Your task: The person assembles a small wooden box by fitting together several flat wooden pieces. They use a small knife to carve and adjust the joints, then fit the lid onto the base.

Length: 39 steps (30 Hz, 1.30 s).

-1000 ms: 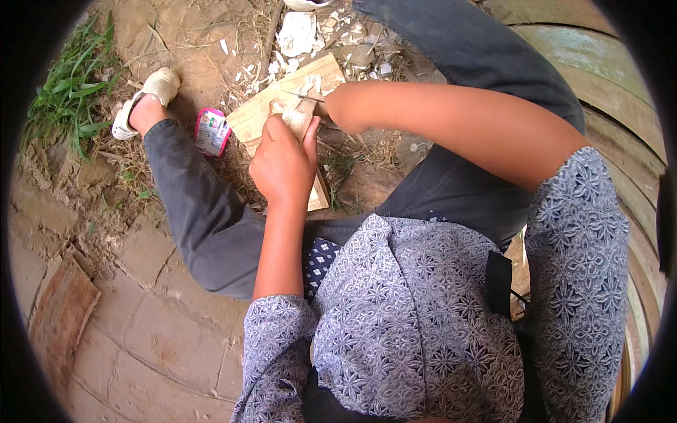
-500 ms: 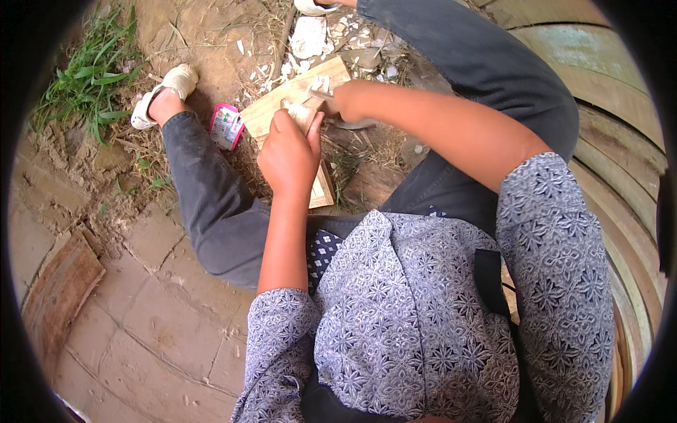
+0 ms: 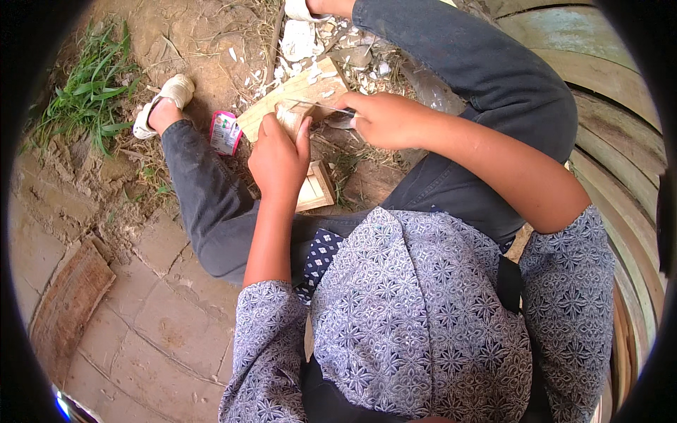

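My left hand [image 3: 275, 161] is closed round a pale, blocky piece [image 3: 291, 117] with a rough side, its thumb along the right side; I cannot tell whether it is wood or root. The piece is over a light wooden board [image 3: 255, 118]. In my right hand [image 3: 388, 123], fingers wrapped round the handle, is a knife [image 3: 321, 106]. Its thin blade points left and lies across the top of the pale piece. The left hand's fingertips are hidden behind the piece.
White chips [image 3: 367, 63] litter the ground past the board. A pink-edged packet [image 3: 225, 133] lies by my left shin. Below the board is a small wooden frame-like piece [image 3: 316, 189]. Curved planks [image 3: 599, 77] rise at right; a clump of grass [image 3: 95, 88] grows at far left.
My right hand has drawn back to the right and slightly nearer, away from the pale piece, so the knife blade now shows. My left hand has shifted slightly left with the piece.
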Each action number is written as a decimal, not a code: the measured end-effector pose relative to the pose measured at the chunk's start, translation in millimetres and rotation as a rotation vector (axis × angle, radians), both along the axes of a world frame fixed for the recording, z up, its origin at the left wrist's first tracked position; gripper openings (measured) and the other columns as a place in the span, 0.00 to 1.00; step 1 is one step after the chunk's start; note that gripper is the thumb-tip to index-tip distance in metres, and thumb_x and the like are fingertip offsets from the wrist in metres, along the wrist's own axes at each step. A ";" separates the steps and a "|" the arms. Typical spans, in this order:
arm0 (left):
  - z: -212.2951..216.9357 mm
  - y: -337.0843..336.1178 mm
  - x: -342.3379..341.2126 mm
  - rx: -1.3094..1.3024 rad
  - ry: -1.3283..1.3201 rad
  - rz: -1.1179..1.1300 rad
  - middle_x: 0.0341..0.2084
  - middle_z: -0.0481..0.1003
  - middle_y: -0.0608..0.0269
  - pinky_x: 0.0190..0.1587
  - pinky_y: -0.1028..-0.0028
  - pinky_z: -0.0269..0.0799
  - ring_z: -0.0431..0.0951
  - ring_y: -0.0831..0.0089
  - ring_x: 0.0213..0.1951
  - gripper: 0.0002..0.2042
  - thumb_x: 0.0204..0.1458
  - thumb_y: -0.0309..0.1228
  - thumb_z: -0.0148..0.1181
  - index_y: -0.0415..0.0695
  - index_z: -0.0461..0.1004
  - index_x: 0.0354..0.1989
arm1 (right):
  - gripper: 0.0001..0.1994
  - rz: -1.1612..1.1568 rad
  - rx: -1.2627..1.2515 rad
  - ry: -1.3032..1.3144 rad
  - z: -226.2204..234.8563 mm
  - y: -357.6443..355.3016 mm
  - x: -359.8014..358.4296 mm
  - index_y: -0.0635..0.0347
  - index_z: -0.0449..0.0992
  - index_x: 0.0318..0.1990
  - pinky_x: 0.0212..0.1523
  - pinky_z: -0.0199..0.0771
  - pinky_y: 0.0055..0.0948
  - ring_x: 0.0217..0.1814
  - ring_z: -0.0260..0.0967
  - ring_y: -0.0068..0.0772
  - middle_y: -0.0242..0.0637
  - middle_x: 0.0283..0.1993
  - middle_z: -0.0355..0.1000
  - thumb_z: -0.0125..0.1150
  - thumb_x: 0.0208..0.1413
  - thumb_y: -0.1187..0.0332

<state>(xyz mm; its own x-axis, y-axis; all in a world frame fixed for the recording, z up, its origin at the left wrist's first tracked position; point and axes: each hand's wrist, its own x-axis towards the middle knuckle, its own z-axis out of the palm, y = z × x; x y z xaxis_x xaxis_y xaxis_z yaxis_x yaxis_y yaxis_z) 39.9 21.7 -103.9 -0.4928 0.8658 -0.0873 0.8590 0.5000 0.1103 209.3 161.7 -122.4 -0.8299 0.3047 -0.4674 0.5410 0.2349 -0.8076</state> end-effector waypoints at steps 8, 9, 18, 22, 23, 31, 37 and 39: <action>-3.4 0.3 7.6 -0.005 0.046 0.009 0.33 0.75 0.49 0.30 0.55 0.75 0.79 0.46 0.31 0.24 0.55 0.51 0.61 0.39 0.66 0.38 | 0.18 0.158 0.082 -0.099 25.5 1.8 -17.8 0.58 0.64 0.59 0.41 0.72 0.51 0.40 0.75 0.59 0.58 0.36 0.75 0.49 0.61 0.71; -3.7 0.1 7.6 -0.001 0.052 0.010 0.33 0.75 0.49 0.30 0.55 0.75 0.79 0.46 0.31 0.24 0.55 0.51 0.62 0.39 0.66 0.38 | 0.19 0.180 0.082 -0.119 27.6 2.3 -20.8 0.58 0.63 0.60 0.41 0.72 0.51 0.40 0.74 0.60 0.58 0.35 0.75 0.49 0.61 0.71; -4.9 -0.5 2.9 0.040 0.032 -0.005 0.30 0.76 0.43 0.28 0.54 0.74 0.79 0.44 0.29 0.25 0.56 0.53 0.60 0.39 0.66 0.39 | 0.23 0.217 0.143 -0.115 18.1 -2.3 -49.4 0.61 0.61 0.59 0.39 0.72 0.50 0.41 0.75 0.60 0.59 0.37 0.75 0.52 0.55 0.75; -4.7 0.8 3.0 -0.001 0.096 0.006 0.29 0.76 0.49 0.25 0.57 0.74 0.80 0.50 0.27 0.24 0.54 0.52 0.62 0.41 0.65 0.35 | 0.20 0.176 0.147 -0.170 -19.9 2.1 -69.5 0.59 0.63 0.58 0.39 0.72 0.48 0.41 0.76 0.57 0.57 0.38 0.76 0.50 0.58 0.73; -3.7 3.0 1.1 -0.009 0.108 0.020 0.27 0.76 0.49 0.26 0.57 0.74 0.79 0.49 0.27 0.24 0.54 0.52 0.62 0.41 0.65 0.35 | 0.18 0.166 0.095 -0.172 -17.2 8.0 -67.2 0.59 0.63 0.58 0.39 0.72 0.48 0.41 0.76 0.57 0.57 0.38 0.76 0.50 0.59 0.72; -5.8 2.8 -1.7 0.031 0.088 0.001 0.28 0.75 0.48 0.25 0.56 0.74 0.79 0.47 0.27 0.24 0.55 0.52 0.61 0.40 0.65 0.35 | 0.14 0.202 0.078 -0.136 34.3 9.8 -26.8 0.57 0.63 0.57 0.41 0.70 0.50 0.39 0.74 0.57 0.56 0.35 0.75 0.46 0.66 0.67; -6.1 6.8 1.2 0.028 0.092 0.013 0.27 0.75 0.47 0.25 0.56 0.74 0.78 0.47 0.26 0.24 0.55 0.52 0.60 0.39 0.65 0.34 | 0.14 0.204 0.069 -0.129 24.5 7.0 -35.3 0.61 0.62 0.54 0.37 0.70 0.51 0.38 0.74 0.60 0.58 0.34 0.74 0.48 0.62 0.71; -6.1 6.1 2.1 0.014 0.085 0.028 0.26 0.76 0.47 0.25 0.56 0.74 0.78 0.47 0.25 0.25 0.56 0.52 0.60 0.39 0.64 0.35 | 0.16 0.216 0.073 -0.117 21.0 5.3 -39.4 0.61 0.62 0.54 0.37 0.70 0.51 0.39 0.74 0.60 0.59 0.34 0.74 0.50 0.59 0.73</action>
